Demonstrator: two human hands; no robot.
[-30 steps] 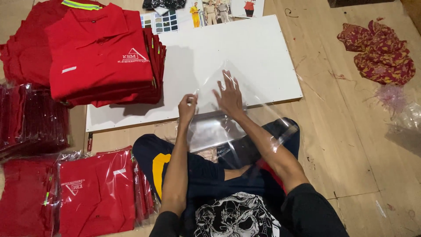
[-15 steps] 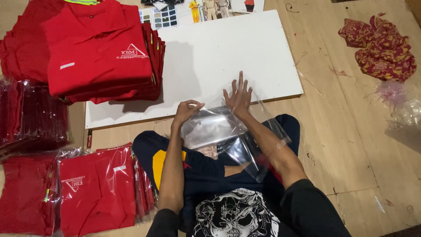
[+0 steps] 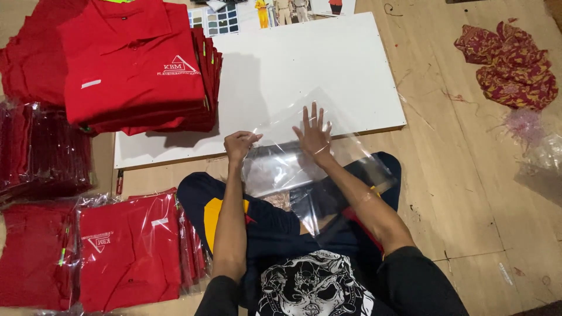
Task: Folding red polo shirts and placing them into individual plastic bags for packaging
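At near edge of white rectangular board [image 3: 281,64] | my left hand [image 3: 239,144] pinching clear plastic bag [image 3: 293,167] | right hand [image 3: 314,136] fingers spread flat on it

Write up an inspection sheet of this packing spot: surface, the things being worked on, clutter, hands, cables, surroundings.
Surface: wooden floor, marked and scuffed; a white board lies flat on it.
Job's things: clear plastic bag, lying over the board's near edge and the person's lap.
Clutter: stack of folded red shirts on the board's left end; bagged red shirts on the floor at lower left; crumpled patterned cloth and loose clear plastic at right.
Hands: left hand pinches the bag's edge; right hand is spread flat, fingers open, on the bag.
Cables: nothing seen.
Surroundings: colour swatch card and printed pictures beyond the board's far edge.
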